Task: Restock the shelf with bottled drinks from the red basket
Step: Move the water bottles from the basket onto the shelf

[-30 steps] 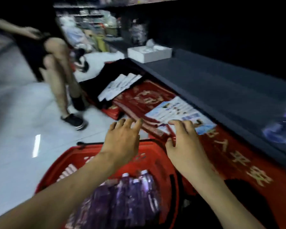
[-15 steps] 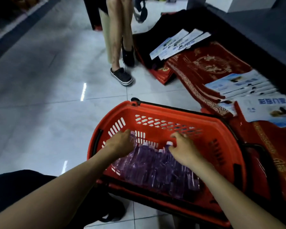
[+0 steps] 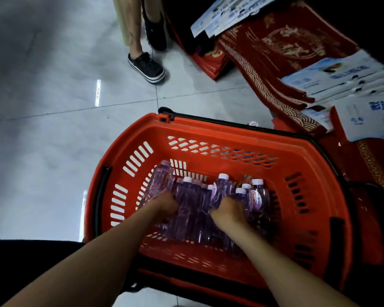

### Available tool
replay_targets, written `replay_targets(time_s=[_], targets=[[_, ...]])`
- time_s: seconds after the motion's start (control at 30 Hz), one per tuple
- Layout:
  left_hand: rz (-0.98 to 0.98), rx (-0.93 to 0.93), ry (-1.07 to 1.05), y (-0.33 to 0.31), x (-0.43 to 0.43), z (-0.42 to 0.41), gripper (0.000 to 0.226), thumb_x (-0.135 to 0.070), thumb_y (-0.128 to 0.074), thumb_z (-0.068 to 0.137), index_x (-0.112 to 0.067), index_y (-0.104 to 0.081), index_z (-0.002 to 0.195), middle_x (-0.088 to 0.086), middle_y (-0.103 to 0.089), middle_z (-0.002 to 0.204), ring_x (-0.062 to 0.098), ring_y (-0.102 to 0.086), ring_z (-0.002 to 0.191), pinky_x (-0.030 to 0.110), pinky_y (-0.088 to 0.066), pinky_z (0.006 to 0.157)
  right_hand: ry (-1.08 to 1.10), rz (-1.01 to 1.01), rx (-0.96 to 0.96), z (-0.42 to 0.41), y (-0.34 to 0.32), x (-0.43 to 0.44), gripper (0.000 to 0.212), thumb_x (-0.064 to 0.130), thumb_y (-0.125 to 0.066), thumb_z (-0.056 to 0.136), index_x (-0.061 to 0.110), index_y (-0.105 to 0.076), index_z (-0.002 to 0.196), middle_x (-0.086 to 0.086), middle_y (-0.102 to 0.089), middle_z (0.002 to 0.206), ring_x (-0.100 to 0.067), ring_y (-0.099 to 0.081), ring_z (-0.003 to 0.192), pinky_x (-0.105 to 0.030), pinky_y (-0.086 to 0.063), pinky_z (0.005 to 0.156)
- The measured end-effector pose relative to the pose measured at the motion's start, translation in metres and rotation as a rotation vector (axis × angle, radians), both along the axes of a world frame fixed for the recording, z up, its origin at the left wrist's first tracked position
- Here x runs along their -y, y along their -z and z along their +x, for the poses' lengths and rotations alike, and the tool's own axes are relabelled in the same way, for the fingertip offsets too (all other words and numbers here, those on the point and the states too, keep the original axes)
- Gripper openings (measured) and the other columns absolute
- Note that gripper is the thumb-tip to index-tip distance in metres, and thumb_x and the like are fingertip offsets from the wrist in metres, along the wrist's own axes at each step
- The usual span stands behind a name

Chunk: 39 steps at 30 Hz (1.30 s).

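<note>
The red basket (image 3: 208, 134) stands on the tiled floor in front of me. Several purple bottles with white caps lie packed in its bottom. My left hand (image 3: 164, 204) is down among them, fingers curled round a purple bottle (image 3: 162, 180) at the left of the pile. My right hand (image 3: 227, 210) grips another purple bottle (image 3: 222, 187) near the middle, its cap pointing away from me. More bottles (image 3: 258, 196) lie just right of that hand. The shelf is out of view.
Red mats (image 3: 286, 41) with gold patterns and stacks of white-blue leaflets (image 3: 341, 76) lie on the floor to the right of the basket. A person's legs and dark shoe (image 3: 146, 67) stand on the tiles beyond it. Bare grey tiles spread to the left.
My view dropped from the shelf to the basket. Both hands went down into the basket and now curl round bottles, deeper in the pile than half a second ago.
</note>
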<state>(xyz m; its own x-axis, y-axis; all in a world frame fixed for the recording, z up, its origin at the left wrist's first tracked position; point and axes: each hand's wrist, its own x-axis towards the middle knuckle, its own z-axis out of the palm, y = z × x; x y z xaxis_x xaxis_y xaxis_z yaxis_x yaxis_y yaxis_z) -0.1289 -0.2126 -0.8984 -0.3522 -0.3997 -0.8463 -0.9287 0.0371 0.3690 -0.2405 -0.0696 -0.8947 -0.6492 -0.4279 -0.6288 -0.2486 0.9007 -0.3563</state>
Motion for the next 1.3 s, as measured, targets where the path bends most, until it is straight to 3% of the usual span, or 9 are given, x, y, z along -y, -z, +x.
replay_targets(time_s=[0.07,0.17,0.3,0.5,0.67,0.87,1.0,1.1,1.3], targets=[[0.02,-0.017,-0.077,0.007,-0.002,-0.001,0.024,0.003,-0.056,0.089,-0.01,-0.054,0.109,0.008,-0.058,0.091,0.021,-0.061,0.079,0.031,-0.055,0.06,0.03,-0.009,-0.023,-0.003,0.002,0.004,0.032,0.034,-0.059,0.091,0.006,-0.07,0.101,-0.019,-0.07,0.108,-0.035,-0.066,0.1,-0.03,-0.047,0.073],[0.117,-0.038,-0.163,0.005,-0.005,-0.008,0.015,0.0,-0.061,0.089,-0.014,-0.056,0.086,0.006,-0.063,0.085,0.017,-0.062,0.078,0.031,-0.056,0.069,0.057,-0.02,-0.04,-0.005,0.01,0.011,0.033,0.033,-0.059,0.092,0.007,-0.069,0.11,-0.017,-0.069,0.113,-0.034,-0.065,0.106,-0.03,-0.048,0.077],[0.123,-0.056,-0.114,0.011,-0.018,-0.015,0.018,-0.005,-0.068,0.083,-0.011,-0.065,0.1,0.008,-0.07,0.095,0.021,-0.068,0.085,0.04,-0.061,0.069,0.122,-0.046,0.019,0.012,0.025,0.015,0.043,0.012,-0.062,0.087,-0.002,-0.054,0.126,-0.019,-0.065,0.122,-0.034,-0.063,0.113,-0.034,-0.052,0.088],[0.219,-0.039,-0.197,0.016,-0.02,-0.01,0.022,-0.003,-0.067,0.086,-0.012,-0.062,0.105,0.011,-0.07,0.101,0.022,-0.068,0.089,0.036,-0.059,0.066,0.077,0.029,0.185,-0.003,0.028,0.009,0.038,0.018,-0.068,0.079,0.007,-0.066,0.116,-0.01,-0.069,0.114,-0.029,-0.067,0.105,-0.023,-0.048,0.073],[0.254,-0.044,-0.175,0.009,-0.02,-0.005,0.033,-0.002,-0.065,0.087,-0.013,-0.054,0.116,0.014,-0.066,0.115,0.031,-0.064,0.107,0.055,-0.055,0.087,0.051,0.016,0.37,0.001,0.03,-0.005,0.031,0.009,-0.071,0.076,0.01,-0.069,0.107,-0.007,-0.072,0.104,-0.025,-0.067,0.095,-0.034,-0.058,0.086],[0.257,-0.183,-0.168,0.0,-0.02,0.003,0.058,0.006,-0.066,0.081,-0.023,-0.044,0.126,0.012,-0.064,0.112,0.032,-0.065,0.102,0.058,-0.056,0.081,0.178,0.006,0.56,-0.008,0.017,-0.018,0.039,-0.003,-0.073,0.08,0.009,-0.059,0.114,-0.006,-0.059,0.115,-0.02,-0.051,0.103,-0.022,-0.042,0.063],[0.313,-0.293,-0.204,-0.006,-0.021,0.004,0.068,0.007,-0.071,0.078,-0.024,-0.044,0.131,0.008,-0.067,0.114,0.027,-0.067,0.1,0.05,-0.058,0.075,0.265,-0.029,0.642,-0.016,0.007,-0.027,0.068,0.0,-0.083,0.066,0.014,-0.053,0.126,-0.002,-0.057,0.132,-0.023,-0.048,0.122,-0.034,-0.043,0.085],[0.381,-0.368,-0.237,-0.016,-0.019,0.001,0.071,0.006,-0.073,0.077,-0.025,-0.044,0.133,0.01,-0.064,0.123,0.031,-0.065,0.108,0.058,-0.054,0.083,0.301,-0.09,0.641,-0.024,-0.011,-0.037,0.055,-0.001,-0.082,0.067,0.019,-0.055,0.11,0.003,-0.062,0.119,-0.017,-0.051,0.114,-0.036,-0.044,0.091],[0.402,-0.644,-0.228,-0.067,-0.024,-0.026,0.058,0.005,-0.071,0.077,-0.021,-0.057,0.127,0.019,-0.064,0.124,0.036,-0.063,0.111,0.066,-0.045,0.093,0.328,-0.323,0.552,-0.051,-0.075,-0.052,0.071,0.007,-0.086,0.061,0.028,-0.052,0.121,0.008,-0.065,0.123,-0.016,-0.058,0.116,-0.029,-0.041,0.075]])
